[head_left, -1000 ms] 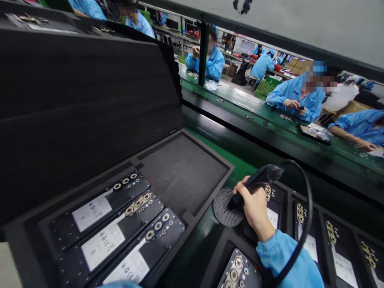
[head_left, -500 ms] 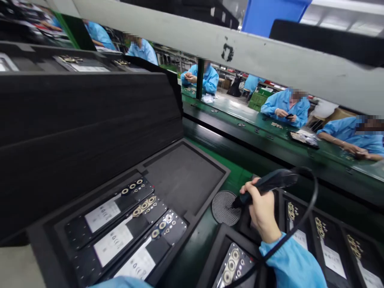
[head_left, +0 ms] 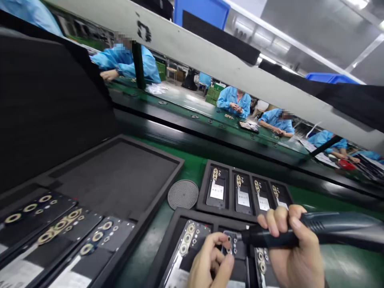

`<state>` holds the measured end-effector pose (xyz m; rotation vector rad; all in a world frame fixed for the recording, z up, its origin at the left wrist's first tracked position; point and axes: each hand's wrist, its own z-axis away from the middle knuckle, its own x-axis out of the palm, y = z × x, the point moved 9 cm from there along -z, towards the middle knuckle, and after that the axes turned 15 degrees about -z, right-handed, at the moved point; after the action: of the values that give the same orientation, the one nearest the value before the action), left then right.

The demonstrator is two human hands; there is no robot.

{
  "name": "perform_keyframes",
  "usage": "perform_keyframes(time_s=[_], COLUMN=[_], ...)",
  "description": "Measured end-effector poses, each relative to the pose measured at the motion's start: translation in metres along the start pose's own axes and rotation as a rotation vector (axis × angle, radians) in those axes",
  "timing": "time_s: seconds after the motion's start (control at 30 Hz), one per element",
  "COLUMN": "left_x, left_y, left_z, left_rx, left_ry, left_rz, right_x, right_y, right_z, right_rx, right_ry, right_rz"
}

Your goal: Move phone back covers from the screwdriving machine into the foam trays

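My right hand (head_left: pixel 295 250) grips a dark handheld tool (head_left: pixel 324 234) lying roughly level, its tip pointing left over the near black tray (head_left: pixel 168 240). My left hand (head_left: pixel 211 264) pinches a small dark part with round holes (head_left: pixel 229 244) right at the tool's tip, above the phone back covers in that tray. One cover with gold camera rings (head_left: pixel 187 244) lies just left of my left hand. Behind it stands a second tray (head_left: pixel 204 188) with several covers bearing white labels.
A round perforated grey disc (head_left: pixel 183 194) lies on the green bench. At the left is a large black foam tray (head_left: pixel 120 168) with covers (head_left: pixel 57 228) at its near end, beside a tall black stack (head_left: pixel 45 104). People in blue coats work along the conveyor (head_left: pixel 192 116) behind.
The view swung right and down. My right hand lifted the tool off the round disc and brought it near, over the front tray. My left hand came into view, pinching a small part.
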<state>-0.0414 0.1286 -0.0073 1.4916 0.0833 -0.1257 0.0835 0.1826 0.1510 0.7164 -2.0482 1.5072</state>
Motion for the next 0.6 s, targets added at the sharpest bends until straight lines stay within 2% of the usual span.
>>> perform_keyframes(time_s=[0.07, 0.2, 0.6], left_x=[0.0, 0.002, 0.0], left_y=[0.01, 0.023, 0.026], left_z=[0.005, 0.012, 0.008], left_rx=[0.043, 0.063, 0.124], left_ry=[0.016, -0.033, -0.016], left_rz=[0.044, 0.026, 0.004], right_x=[-0.007, -0.015, -0.016], right_y=[-0.003, -0.005, -0.007], right_z=[0.01, 0.021, 0.028], right_rx=[0.035, 0.072, 0.097], right_ry=[-0.007, -0.013, -0.116], right_rz=[-0.011, -0.026, -0.124])
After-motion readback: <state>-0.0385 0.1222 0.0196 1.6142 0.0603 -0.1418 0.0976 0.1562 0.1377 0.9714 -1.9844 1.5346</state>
